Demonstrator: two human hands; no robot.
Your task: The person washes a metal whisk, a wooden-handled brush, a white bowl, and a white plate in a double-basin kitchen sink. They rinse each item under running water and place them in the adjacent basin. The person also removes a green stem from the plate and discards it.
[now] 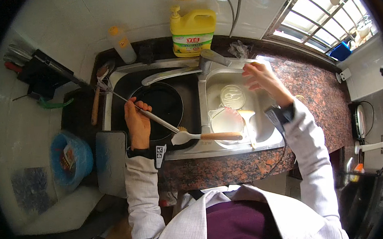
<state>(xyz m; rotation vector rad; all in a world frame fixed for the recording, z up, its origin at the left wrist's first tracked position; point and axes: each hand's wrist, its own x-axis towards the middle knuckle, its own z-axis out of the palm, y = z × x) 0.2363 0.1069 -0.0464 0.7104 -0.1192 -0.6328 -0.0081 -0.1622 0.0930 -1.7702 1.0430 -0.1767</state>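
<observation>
My left hand (138, 122) is closed around the long metal handle of a whisk (157, 119), whose wire end points to the upper left. My right hand (262, 80) hangs above the right sink basin with its fingers apart and nothing held. A white spatula with a wooden handle (221, 136) lies across the sink's front and divider. In the right basin are a round clear lid (232, 96), a whitish bowl (226, 120) and a pale yellow-handled utensil (248, 123). A black pan (158, 105) sits in the left basin, partly behind my left hand.
The metal faucet (174, 74) reaches over the left basin. Behind the sink stand a yellow detergent jug (193, 35) and a clear bottle (123, 45). Wooden-handled utensils (96, 106) lie left of the sink. A blue bin (86, 158) stands at left; the granite counter (311, 93) extends right.
</observation>
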